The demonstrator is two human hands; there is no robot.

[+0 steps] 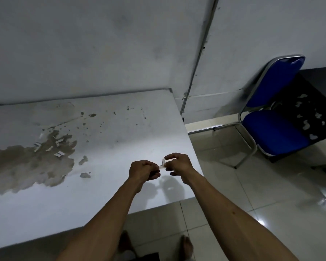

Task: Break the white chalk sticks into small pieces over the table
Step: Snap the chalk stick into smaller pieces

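A short white chalk stick [162, 164] is held between my two hands above the right part of the white table [111, 140]. My left hand [143, 171] pinches its left end and my right hand [178, 163] pinches its right end. The stick looks bent or snapped at the middle, its right part pointing up. Several small white chalk pieces [51, 146] lie on the table at the left, on a worn brown patch.
The table's right edge runs close beside my right hand, with tiled floor [252, 185] beyond it. A blue chair [273, 117] stands at the right against the wall. A brown peeled stain [26, 166] covers the table's left side. My feet show below the table's front edge.
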